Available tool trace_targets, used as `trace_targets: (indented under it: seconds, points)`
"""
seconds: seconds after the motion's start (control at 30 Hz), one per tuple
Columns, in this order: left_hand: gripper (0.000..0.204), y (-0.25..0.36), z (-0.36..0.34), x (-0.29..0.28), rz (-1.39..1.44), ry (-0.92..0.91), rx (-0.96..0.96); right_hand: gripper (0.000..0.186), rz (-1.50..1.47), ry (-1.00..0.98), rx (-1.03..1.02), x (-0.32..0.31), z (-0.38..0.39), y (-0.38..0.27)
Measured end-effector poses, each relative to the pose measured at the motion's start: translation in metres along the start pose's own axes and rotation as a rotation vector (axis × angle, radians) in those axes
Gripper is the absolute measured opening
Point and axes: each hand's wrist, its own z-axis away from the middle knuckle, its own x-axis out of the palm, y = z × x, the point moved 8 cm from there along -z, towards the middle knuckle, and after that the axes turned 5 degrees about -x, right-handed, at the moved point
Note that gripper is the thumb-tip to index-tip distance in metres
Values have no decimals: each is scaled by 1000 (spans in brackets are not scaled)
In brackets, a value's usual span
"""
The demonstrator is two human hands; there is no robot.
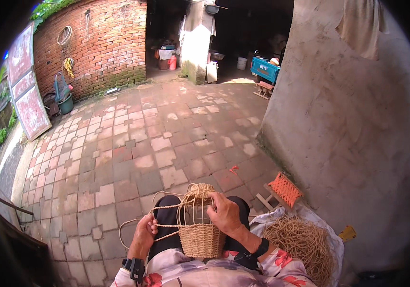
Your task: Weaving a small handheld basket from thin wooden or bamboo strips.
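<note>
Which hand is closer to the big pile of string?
Right. The right hand is at the basket, on the side toward the string pile; the left hand is farther away, on the basket's other side.

Pretty worn paved yard tbh: the floor [133, 143] is squarish tiles, grey mixed with faded red. A red brick wall [106, 43] runs along its far-left edge, and a peeling reddish panel [25, 86] tilts at the left edge. Rough plaster wall [348, 129] on the right edge, low orange-seated stool [285, 190] near it. Dark openings [252, 28] flank a pale pillar [196, 43] at the far edge; daylight brightens the left-hand tiles.
</note>
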Motion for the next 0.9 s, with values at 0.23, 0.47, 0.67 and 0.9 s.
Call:
trace_targets:
  seconds: [0.23,0.47,0.67,0.9]
  points:
    - [5,18,4,-19,-571,263,97,30,117,31,-65,3,4,-11]
    - [9,66,26,-285,-280,818,69,29,79,68,-85,1,7,-10]
    - [50,85,104,-390,-134,780,170,22,132,-65,9,0,-1,-5]
    - [81,134,167,-372,-1235,896,-125,20,30,-33,-38,-3,-1,-6]
